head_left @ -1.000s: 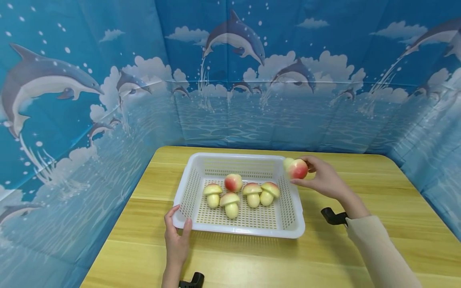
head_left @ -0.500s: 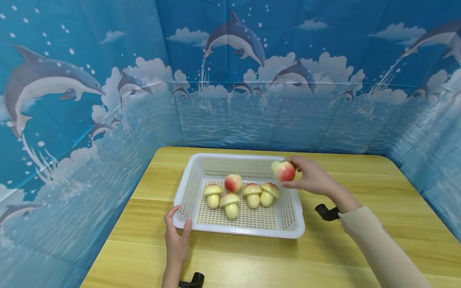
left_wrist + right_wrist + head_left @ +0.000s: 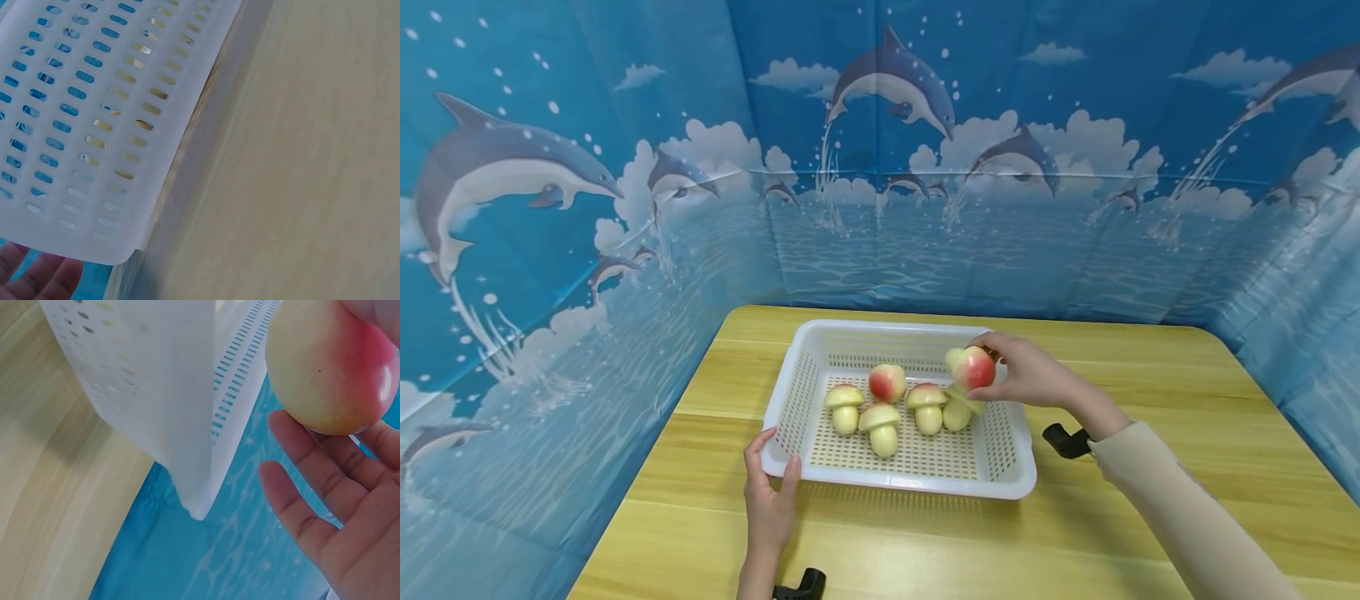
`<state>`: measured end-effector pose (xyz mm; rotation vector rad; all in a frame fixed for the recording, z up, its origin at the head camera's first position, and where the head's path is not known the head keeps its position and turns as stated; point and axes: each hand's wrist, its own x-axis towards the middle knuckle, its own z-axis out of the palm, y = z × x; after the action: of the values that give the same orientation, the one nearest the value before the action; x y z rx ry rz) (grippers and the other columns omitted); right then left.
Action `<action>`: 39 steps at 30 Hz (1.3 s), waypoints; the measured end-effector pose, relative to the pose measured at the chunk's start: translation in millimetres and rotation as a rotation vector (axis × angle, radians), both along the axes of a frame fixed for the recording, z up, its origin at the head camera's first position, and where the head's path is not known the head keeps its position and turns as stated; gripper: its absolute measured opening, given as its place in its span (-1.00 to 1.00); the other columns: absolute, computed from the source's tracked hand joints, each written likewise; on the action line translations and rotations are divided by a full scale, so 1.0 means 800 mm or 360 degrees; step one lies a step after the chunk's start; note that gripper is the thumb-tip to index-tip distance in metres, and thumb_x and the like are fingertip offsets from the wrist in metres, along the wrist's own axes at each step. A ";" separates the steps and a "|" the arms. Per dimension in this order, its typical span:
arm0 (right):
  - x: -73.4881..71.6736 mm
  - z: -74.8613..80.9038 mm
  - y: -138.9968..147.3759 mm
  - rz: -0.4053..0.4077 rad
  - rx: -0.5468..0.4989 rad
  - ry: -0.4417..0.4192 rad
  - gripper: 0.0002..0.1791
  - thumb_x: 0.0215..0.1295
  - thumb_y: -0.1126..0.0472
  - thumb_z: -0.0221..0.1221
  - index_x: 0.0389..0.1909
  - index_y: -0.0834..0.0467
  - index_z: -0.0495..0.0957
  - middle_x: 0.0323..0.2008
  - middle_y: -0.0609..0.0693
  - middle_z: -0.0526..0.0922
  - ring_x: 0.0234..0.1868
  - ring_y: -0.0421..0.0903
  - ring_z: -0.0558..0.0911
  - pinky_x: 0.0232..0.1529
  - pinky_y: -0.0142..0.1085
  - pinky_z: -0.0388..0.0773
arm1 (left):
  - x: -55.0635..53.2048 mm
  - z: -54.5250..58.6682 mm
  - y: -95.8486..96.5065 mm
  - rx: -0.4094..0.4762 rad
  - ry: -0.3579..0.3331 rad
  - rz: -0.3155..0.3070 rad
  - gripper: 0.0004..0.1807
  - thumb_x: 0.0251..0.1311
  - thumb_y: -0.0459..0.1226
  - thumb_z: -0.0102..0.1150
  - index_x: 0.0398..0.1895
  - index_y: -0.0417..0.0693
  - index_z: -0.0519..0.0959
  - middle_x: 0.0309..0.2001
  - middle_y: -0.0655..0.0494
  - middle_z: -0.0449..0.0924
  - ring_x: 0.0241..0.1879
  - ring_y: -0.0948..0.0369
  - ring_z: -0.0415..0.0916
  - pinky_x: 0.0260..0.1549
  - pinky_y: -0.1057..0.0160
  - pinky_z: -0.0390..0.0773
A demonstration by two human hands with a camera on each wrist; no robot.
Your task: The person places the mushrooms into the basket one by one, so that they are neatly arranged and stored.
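Note:
Over the right part of a white plastic basket (image 3: 898, 481), my right hand (image 3: 1033, 377) grips a toy mushroom (image 3: 976, 369) by its red and cream cap, the pale stem pointing left. The right wrist view shows the glossy cap (image 3: 331, 369) between thumb and fingers. My left hand (image 3: 769, 508) holds the basket's near left corner, thumb over the near rim and fingers at the left side. Inside lie several toy mushrooms, among them a yellow-capped one (image 3: 845, 408), a front one (image 3: 880, 429) and a red-capped one (image 3: 887, 383). The held mushroom partly hides another (image 3: 958, 412).
The basket stands on a yellow wood-grain table (image 3: 925, 550). Behind and at both sides hangs a blue curtain (image 3: 887, 250) printed with dolphins. A black wrist device (image 3: 1066, 441) sits by the right sleeve, another (image 3: 805, 585) by the left wrist.
My right hand has carried the toy mushroom left and slightly down, from beside the basket's right rim to over its inside. My left hand stays at the corner.

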<state>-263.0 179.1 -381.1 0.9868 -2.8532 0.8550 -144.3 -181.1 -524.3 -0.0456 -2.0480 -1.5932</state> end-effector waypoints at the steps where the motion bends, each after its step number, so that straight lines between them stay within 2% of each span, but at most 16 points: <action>1: 0.000 0.000 -0.002 0.0008 0.0007 -0.0010 -0.29 -0.07 -0.11 0.44 0.06 0.14 0.45 -0.14 -0.10 0.54 -0.20 -0.14 0.49 -0.16 -0.13 0.47 | 0.000 -0.001 0.000 0.0004 0.0000 -0.0003 -0.43 0.23 -0.33 0.07 0.31 -0.08 0.19 0.14 -0.18 0.42 0.07 -0.03 0.42 -0.05 0.34 0.40; 6: -0.001 -0.001 -0.010 0.0049 0.0034 -0.0071 -0.35 -0.05 -0.06 0.44 0.04 0.10 0.44 -0.14 -0.11 0.52 -0.21 -0.13 0.50 -0.22 -0.16 0.52 | 0.000 0.000 0.000 0.0000 0.0017 0.0000 -0.44 0.22 -0.38 0.06 0.29 -0.18 0.19 0.13 -0.27 0.41 0.06 -0.12 0.42 -0.07 0.38 0.41; 13: -0.001 -0.004 -0.023 0.0126 0.0084 -0.0080 -0.36 -0.09 0.03 0.47 0.03 0.13 0.46 -0.12 -0.10 0.52 -0.17 -0.13 0.50 -0.14 -0.10 0.53 | 0.000 0.000 -0.002 0.0007 0.0039 -0.0030 -0.45 0.24 -0.31 0.07 0.30 -0.05 0.20 0.14 -0.18 0.42 0.06 -0.04 0.44 -0.08 0.38 0.43; 18: -0.001 -0.005 -0.032 0.0192 0.0138 -0.0076 -0.39 -0.08 0.05 0.46 0.01 0.12 0.48 -0.14 -0.15 0.53 -0.18 -0.17 0.50 -0.13 -0.15 0.53 | 0.000 -0.001 -0.003 -0.0002 0.0046 -0.0036 -0.45 0.25 -0.29 0.07 0.30 -0.03 0.20 0.14 -0.16 0.42 0.06 -0.02 0.44 -0.07 0.32 0.44; 23: 0.001 -0.005 -0.043 0.0237 0.0194 -0.0069 -0.41 -0.08 0.06 0.46 0.00 0.10 0.48 -0.16 -0.16 0.53 -0.21 -0.20 0.51 -0.15 -0.18 0.52 | 0.000 -0.001 -0.003 0.0001 0.0025 -0.0024 -0.45 0.24 -0.29 0.07 0.30 -0.02 0.20 0.15 -0.15 0.42 0.07 -0.01 0.43 -0.07 0.36 0.42; 25: 0.001 -0.004 -0.048 0.0260 0.0223 -0.0056 -0.41 -0.08 0.05 0.46 0.00 0.09 0.48 -0.16 -0.17 0.53 -0.22 -0.21 0.51 -0.16 -0.22 0.52 | 0.001 0.003 -0.001 -0.0006 0.0024 -0.0016 -0.45 0.24 -0.31 0.06 0.29 -0.06 0.20 0.15 -0.17 0.42 0.07 -0.03 0.43 -0.06 0.38 0.40; 28: 0.001 -0.004 -0.055 0.0300 0.0273 -0.0034 -0.40 -0.06 0.04 0.45 0.02 0.11 0.48 -0.14 -0.16 0.53 -0.21 -0.22 0.51 -0.16 -0.27 0.50 | 0.007 0.017 0.003 -0.0004 0.0006 -0.0008 -0.45 0.22 -0.35 0.05 0.28 -0.17 0.20 0.14 -0.25 0.41 0.07 -0.10 0.43 -0.06 0.35 0.40; 30: 0.000 -0.005 -0.059 0.0324 0.0295 -0.0025 -0.39 -0.06 0.03 0.45 0.02 0.13 0.48 -0.12 -0.14 0.54 -0.19 -0.21 0.51 -0.14 -0.27 0.49 | 0.007 0.018 0.004 -0.0007 0.0015 -0.0011 -0.45 0.23 -0.34 0.04 0.28 -0.17 0.19 0.13 -0.25 0.41 0.06 -0.10 0.42 -0.06 0.36 0.40; 32: -0.001 -0.006 -0.064 0.0345 0.0315 -0.0008 -0.39 -0.06 0.03 0.45 0.02 0.15 0.49 -0.12 -0.12 0.54 -0.18 -0.20 0.51 -0.13 -0.28 0.49 | 0.006 0.015 0.003 0.0004 0.0010 -0.0019 -0.44 0.22 -0.33 0.06 0.29 -0.14 0.20 0.14 -0.23 0.41 0.07 -0.07 0.42 -0.06 0.35 0.41; 35: -0.001 -0.007 -0.071 0.0356 0.0337 -0.0001 -0.37 -0.08 0.02 0.46 0.03 0.17 0.49 -0.11 -0.09 0.55 -0.17 -0.17 0.51 -0.13 -0.27 0.50 | 0.000 0.000 -0.002 -0.0002 0.0023 -0.0029 -0.45 0.24 -0.27 0.07 0.29 -0.02 0.20 0.16 -0.15 0.40 0.08 -0.01 0.42 -0.07 0.39 0.40; 39: -0.003 -0.009 -0.081 0.0362 0.0362 0.0003 -0.35 -0.09 0.04 0.47 0.03 0.19 0.50 -0.11 -0.06 0.56 -0.18 -0.16 0.52 -0.14 -0.28 0.50 | -0.002 -0.004 -0.003 0.0011 0.0016 -0.0037 -0.44 0.23 -0.26 0.09 0.29 -0.01 0.19 0.17 -0.14 0.39 0.08 0.00 0.41 -0.08 0.36 0.42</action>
<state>-265.2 114.6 -388.2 1.3560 -2.9246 0.5436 -145.8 -183.7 -527.2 -0.0751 -2.0417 -1.6109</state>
